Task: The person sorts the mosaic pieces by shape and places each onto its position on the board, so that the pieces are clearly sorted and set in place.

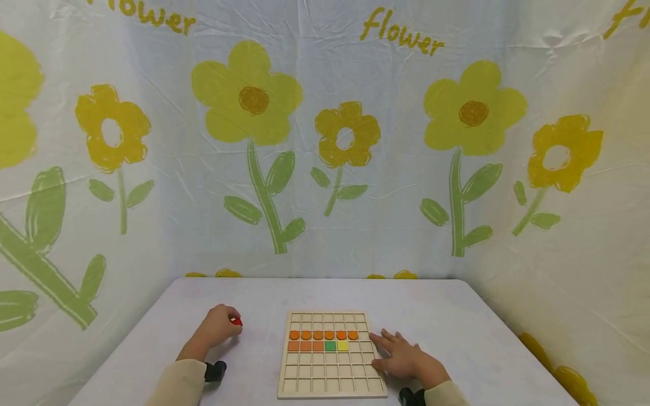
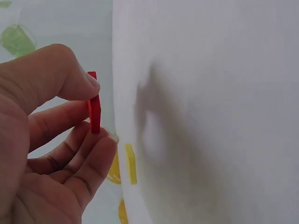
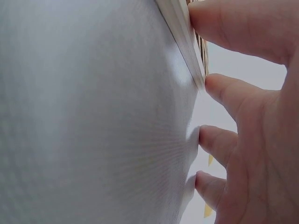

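Note:
My left hand [image 1: 218,325] is over the left part of the table, pinching a small flat red piece [image 2: 95,105] between thumb and fingers. In the left wrist view a yellow strip-like piece [image 2: 131,163] shows by the table's edge, below the red one. A wooden grid board [image 1: 311,387] lies at the middle front. One of its rows holds several orange discs [image 1: 317,335]; the row below has orange square tiles [image 1: 306,346], a green tile [image 1: 330,346] and a yellow tile [image 1: 342,345]. Fingers spread, my right hand [image 1: 404,358] touches the board's right edge with thumb and forefinger.
The white table [image 1: 254,296] reaches back to a hanging cloth [image 1: 391,237] printed with yellow flowers, which also flanks both sides. Dark straps with small devices sit at both wrists, below cream sleeves [image 1: 180,383].

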The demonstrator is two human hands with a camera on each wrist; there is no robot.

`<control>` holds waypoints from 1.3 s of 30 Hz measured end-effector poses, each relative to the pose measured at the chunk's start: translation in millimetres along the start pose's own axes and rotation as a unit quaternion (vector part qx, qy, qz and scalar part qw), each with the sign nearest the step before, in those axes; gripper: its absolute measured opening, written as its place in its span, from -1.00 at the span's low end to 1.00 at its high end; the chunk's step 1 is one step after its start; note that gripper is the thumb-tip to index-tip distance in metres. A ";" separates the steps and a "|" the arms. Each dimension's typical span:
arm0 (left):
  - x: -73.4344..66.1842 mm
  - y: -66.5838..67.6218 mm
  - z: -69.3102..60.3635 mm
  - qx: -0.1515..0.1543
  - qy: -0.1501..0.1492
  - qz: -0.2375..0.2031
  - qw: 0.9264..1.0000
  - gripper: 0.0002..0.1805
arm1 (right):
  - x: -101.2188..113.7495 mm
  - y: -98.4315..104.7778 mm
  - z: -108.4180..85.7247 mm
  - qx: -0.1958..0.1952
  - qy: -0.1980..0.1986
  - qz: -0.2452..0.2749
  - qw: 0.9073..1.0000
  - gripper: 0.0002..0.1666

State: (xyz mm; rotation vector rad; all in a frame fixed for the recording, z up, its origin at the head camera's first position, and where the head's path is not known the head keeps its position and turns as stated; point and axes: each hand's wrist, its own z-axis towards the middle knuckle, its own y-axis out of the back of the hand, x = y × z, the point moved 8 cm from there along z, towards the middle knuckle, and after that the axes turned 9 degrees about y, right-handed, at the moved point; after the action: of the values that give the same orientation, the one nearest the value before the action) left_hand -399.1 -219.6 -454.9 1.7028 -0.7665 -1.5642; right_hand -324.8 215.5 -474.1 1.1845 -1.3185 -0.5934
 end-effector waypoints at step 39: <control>-103.6 -59.5 -31.8 0.065 -0.142 -0.003 0.988 -0.67 | -2.8 -1.9 2.3 -0.003 -0.008 -0.005 1.000 -0.17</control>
State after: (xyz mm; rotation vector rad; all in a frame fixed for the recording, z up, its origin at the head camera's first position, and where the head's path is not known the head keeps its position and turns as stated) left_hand -379.5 -98.3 -441.1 1.5901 -1.0274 -1.8203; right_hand -327.1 216.6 -477.3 1.1844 -1.3232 -0.6153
